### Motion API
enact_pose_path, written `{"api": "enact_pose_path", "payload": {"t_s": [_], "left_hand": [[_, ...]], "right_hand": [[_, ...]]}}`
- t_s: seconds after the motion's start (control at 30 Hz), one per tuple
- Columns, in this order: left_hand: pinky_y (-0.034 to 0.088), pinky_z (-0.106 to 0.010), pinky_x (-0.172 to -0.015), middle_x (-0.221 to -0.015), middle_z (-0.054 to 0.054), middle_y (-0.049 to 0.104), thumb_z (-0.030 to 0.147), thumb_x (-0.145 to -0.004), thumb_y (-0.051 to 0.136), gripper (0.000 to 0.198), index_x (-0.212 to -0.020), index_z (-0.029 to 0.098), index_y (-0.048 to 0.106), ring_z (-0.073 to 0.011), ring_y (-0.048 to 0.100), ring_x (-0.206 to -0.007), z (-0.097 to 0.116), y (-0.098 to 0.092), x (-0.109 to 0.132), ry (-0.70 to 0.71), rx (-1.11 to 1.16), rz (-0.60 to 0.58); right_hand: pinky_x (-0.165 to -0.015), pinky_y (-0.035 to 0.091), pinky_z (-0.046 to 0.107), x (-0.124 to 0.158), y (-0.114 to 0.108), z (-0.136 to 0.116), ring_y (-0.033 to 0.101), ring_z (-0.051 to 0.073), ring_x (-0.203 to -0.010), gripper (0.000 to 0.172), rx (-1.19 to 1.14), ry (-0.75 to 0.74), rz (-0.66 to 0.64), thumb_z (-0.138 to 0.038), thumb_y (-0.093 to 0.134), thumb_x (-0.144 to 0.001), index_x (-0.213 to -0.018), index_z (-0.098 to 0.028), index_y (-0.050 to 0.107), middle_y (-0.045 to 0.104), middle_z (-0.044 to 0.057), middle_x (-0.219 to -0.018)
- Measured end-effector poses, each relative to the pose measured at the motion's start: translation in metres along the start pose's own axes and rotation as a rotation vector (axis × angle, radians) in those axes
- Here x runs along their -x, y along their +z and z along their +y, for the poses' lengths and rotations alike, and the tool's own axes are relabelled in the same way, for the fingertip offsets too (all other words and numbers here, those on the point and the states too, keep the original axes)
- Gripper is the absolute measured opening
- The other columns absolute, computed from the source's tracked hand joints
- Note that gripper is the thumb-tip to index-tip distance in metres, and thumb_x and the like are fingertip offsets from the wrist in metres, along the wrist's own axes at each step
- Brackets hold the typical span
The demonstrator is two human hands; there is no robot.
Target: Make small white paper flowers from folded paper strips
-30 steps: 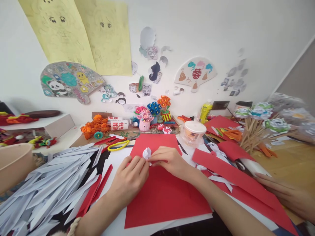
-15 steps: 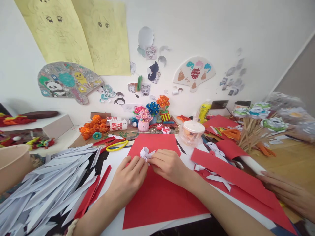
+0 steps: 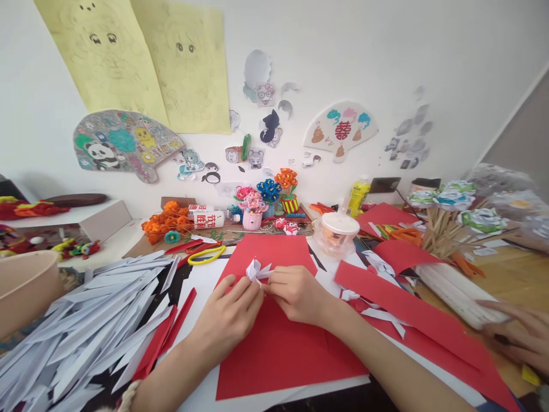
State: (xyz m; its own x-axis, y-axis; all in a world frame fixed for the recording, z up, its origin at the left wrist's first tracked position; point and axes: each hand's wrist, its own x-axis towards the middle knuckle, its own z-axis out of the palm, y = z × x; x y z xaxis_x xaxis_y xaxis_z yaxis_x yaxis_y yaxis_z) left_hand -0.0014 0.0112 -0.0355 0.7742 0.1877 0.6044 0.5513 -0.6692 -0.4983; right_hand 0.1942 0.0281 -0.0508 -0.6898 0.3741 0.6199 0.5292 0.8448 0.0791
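Observation:
A small folded white paper piece (image 3: 254,270) is held between my two hands, above a large red paper sheet (image 3: 291,337). My left hand (image 3: 235,306) has its fingers curled round the lower left of the piece. From the right, my right hand (image 3: 295,292) pinches it with thumb and fingers together. The piece has loops at its top and a pointed strip sticking out to the right. My fingertips hide its lower part. To my left lies a big heap of folded white paper strips (image 3: 98,320), with red folded strips (image 3: 165,337) beside it.
Yellow-handled scissors (image 3: 206,256) lie beyond my left hand. A lidded cup (image 3: 338,232) stands behind the red sheet. Red paper (image 3: 403,315) and white knotted strips lie on the right. Another person's hand (image 3: 521,332) rests at the right edge by a white roll (image 3: 458,292).
Both my hands keep hold of the white paper, its loops now turned slightly. At the right, the other person's hand has shifted right and more of the white roll shows. The view moved slightly.

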Motion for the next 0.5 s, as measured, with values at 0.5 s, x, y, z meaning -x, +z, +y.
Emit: {"api": "enact_pose_path", "payload": {"t_s": [0.5], "left_hand": [[0.034, -0.034, -0.078, -0.081, -0.005, 0.063, 0.0, -0.091, 0.031, 0.033, -0.088, 0.014, 0.061, -0.0176, 0.054, -0.077, 0.0009, 0.0029, -0.0015, -0.062, 0.024, -0.117]], "right_hand": [[-0.053, 0.037, 0.028, -0.0015, -0.0012, 0.0024, 0.048, 0.016, -0.06, 0.026, -0.013, 0.017, -0.052, -0.002, 0.039, -0.082, -0.066, -0.018, 0.054, 0.057, 0.004, -0.064]]}}
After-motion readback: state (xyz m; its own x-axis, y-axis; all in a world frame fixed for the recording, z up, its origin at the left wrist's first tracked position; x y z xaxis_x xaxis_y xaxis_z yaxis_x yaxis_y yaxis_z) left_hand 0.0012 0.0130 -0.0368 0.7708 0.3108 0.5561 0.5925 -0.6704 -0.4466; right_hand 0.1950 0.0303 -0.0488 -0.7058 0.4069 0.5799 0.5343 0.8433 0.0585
